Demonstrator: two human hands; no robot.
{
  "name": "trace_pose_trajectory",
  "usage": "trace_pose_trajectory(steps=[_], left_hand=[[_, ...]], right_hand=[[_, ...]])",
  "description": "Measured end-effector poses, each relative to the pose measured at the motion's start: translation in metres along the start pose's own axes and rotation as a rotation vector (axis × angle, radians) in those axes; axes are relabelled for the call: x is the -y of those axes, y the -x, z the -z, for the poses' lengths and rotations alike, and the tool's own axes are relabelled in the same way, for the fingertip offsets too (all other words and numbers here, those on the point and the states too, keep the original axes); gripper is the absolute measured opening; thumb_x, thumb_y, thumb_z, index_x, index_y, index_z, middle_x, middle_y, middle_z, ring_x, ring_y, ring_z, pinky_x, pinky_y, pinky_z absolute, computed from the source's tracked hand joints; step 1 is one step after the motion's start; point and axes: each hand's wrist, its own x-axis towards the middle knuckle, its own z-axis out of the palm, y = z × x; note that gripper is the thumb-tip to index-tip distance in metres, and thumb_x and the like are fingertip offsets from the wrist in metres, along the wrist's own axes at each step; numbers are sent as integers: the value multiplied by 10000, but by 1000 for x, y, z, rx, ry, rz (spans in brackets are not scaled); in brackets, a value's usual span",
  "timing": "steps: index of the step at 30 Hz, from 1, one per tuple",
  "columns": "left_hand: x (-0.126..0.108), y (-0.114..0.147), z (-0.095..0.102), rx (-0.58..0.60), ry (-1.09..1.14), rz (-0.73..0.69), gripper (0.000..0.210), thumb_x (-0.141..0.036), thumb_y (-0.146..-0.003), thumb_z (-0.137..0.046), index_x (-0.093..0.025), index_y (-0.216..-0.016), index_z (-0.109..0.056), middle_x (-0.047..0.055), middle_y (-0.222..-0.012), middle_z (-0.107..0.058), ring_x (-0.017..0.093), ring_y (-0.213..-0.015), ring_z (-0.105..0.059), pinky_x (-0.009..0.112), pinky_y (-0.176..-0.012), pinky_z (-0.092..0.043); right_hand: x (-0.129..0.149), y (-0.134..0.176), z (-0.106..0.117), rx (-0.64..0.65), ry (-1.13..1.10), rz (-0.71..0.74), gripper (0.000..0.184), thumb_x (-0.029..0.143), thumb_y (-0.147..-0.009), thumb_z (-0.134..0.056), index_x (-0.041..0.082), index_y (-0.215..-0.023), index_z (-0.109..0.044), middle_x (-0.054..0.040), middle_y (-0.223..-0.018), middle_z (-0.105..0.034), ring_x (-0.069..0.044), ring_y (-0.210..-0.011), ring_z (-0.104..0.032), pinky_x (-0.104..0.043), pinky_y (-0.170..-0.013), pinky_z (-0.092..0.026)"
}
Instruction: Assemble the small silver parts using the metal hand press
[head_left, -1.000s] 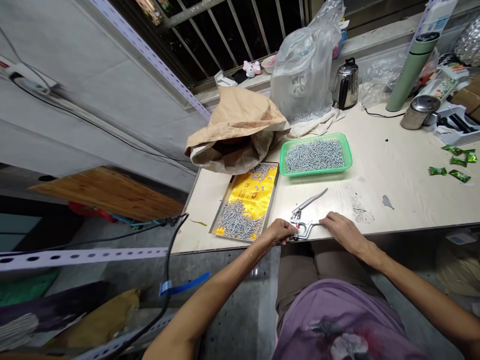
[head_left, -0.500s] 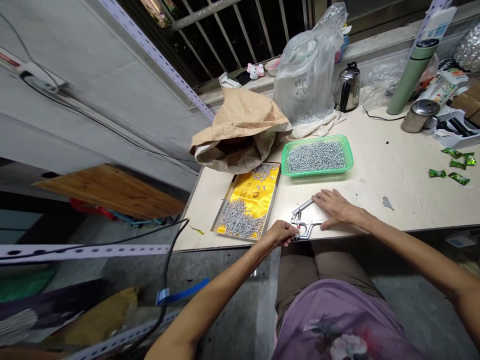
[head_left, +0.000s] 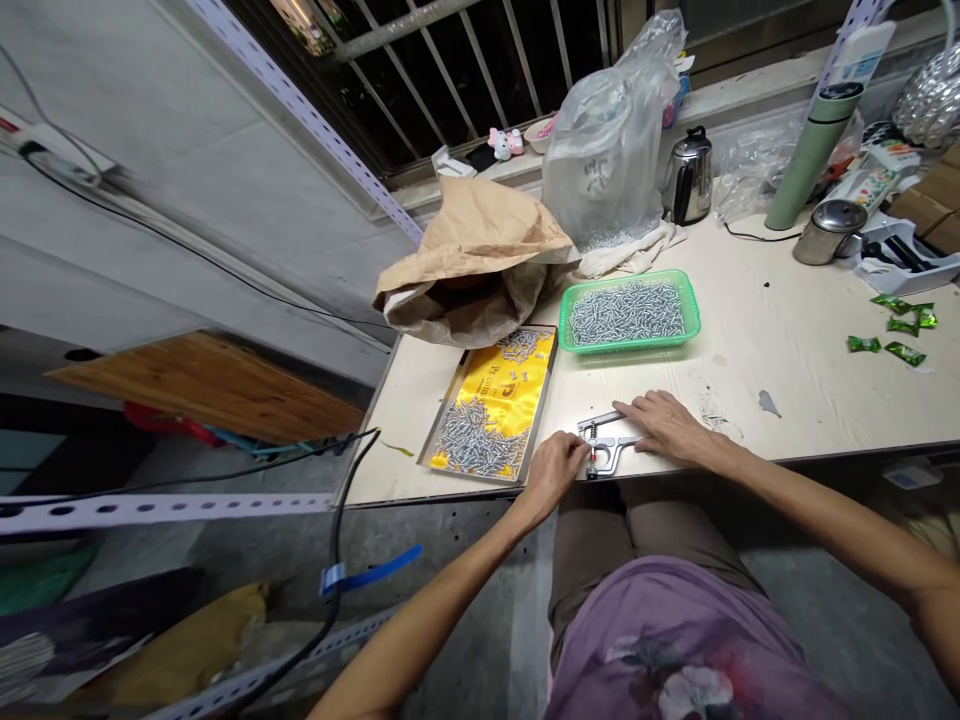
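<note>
Silver hand-press pliers (head_left: 612,456) with a spring and a small red part lie at the table's front edge. My right hand (head_left: 667,428) is on their handles, fingers over the upper one and thumb by the lower one. At the jaw end, my left hand (head_left: 556,465) is closed in a pinch; whatever its fingertips hold is hidden. Left of the pliers is a shallow tray (head_left: 546,402) lined with yellow plastic, with piles of small metal pieces. Behind the pliers stands a green basket (head_left: 628,346) full of similar small silver pieces.
An open brown paper bag (head_left: 487,235) leans behind the tray. Farther back are a cloudy plastic bag (head_left: 604,160), a steel kettle (head_left: 688,178), a green thermos (head_left: 814,160) and a metal cup (head_left: 826,233). Green-wrapped sweets (head_left: 904,325) lie at the right. A black cable (head_left: 335,540) hangs left.
The upper handle of the pliers has come down closer to the lower one under my right hand. My left hand has shifted slightly up and left at the jaw.
</note>
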Motion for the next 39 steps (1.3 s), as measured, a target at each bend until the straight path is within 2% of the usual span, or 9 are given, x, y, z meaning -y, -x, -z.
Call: trace_pose_trajectory(steps=[2, 4, 8, 11, 15, 20, 27, 34, 39], left_hand=[[-7, -4, -7, -63, -84, -212, 181, -289, -843, -599, -173, -962, -671, 73, -959, -664, 213, -947, -603, 328, -823, -480], [-16, -13, -15, -55, -145, -381, 311, -286, -820, -642, -191, -1114, -605, 89, -1123, -626, 238, -1070, -547, 372, -907, -463], [-29, -32, -22, 44, -245, -516, 509, -268, -795, -680, -194, -1255, -477, 97, -1248, -556, 247, -1112, -507, 401, -961, -441], [-33, -40, -20, 109, -334, -524, 591, -321, -776, -706, -184, -1285, -439, 105, -1209, -552, 255, -1069, -517, 400, -930, -450], [-38, -47, -16, 155, -440, -534, 691, -431, -736, -734, -171, -1300, -430, 119, -1165, -546, 281, -1055, -507, 411, -879, -460], [-43, -56, -13, 187, -450, -548, 479, -465, -759, -706, -193, -1126, -561, 83, -1071, -558, 257, -1016, -509, 369, -831, -460], [-46, -53, -14, 204, -401, -463, 228, -387, -861, -605, -201, -991, -613, 64, -994, -581, 240, -984, -514, 337, -777, -457], [-55, -50, -10, 217, -448, -414, 204, -359, -881, -574, -190, -987, -616, 78, -1011, -588, 255, -1018, -506, 348, -783, -471], [-44, -37, -20, 52, -344, -389, 506, -379, -784, -701, -177, -1211, -517, 114, -1179, -564, 282, -1110, -508, 414, -895, -478]], right_hand=[[2, 2, -2, -19, -16, -12, 706, 254, -785, -703, 158, -1401, -371, -123, -1101, -611, -279, -1010, -509, -384, -866, -374], [3, 3, -4, -43, -35, -28, 751, 247, -778, -708, 162, -1423, -333, -117, -1102, -614, -278, -1013, -514, -387, -868, -386], [2, 7, -6, -64, -55, -43, 838, 307, -762, -726, 147, -1447, -271, -132, -1157, -593, -290, -1049, -512, -406, -876, -413], [2, 10, -6, -5, 0, -129, 850, 309, -683, -793, 85, -1381, -362, -167, -1200, -559, -307, -1076, -498, -404, -884, -427], [5, 13, -1, 35, 57, -191, 603, 295, -700, -788, 108, -1207, -520, -147, -1126, -568, -290, -1044, -507, -377, -859, -444], [8, 12, 7, 57, 65, -207, 371, 301, -768, -745, 153, -1074, -596, -116, -1051, -589, -269, -1012, -521, -358, -830, -432], [3, -3, 12, 138, 26, -170, 54, 211, -867, -628, 166, -889, -648, -86, -922, -637, -221, -928, -559, -292, -763, -386], [-4, -3, 12, 133, 10, -153, 106, 246, -880, -614, 152, -910, -652, -81, -927, -626, -201, -893, -551, -275, -741, -384], [-28, -4, 14, 107, -36, 8, 449, 411, -772, -727, 121, -1099, -625, -114, -990, -600, -246, -931, -537, -313, -781, -414]])
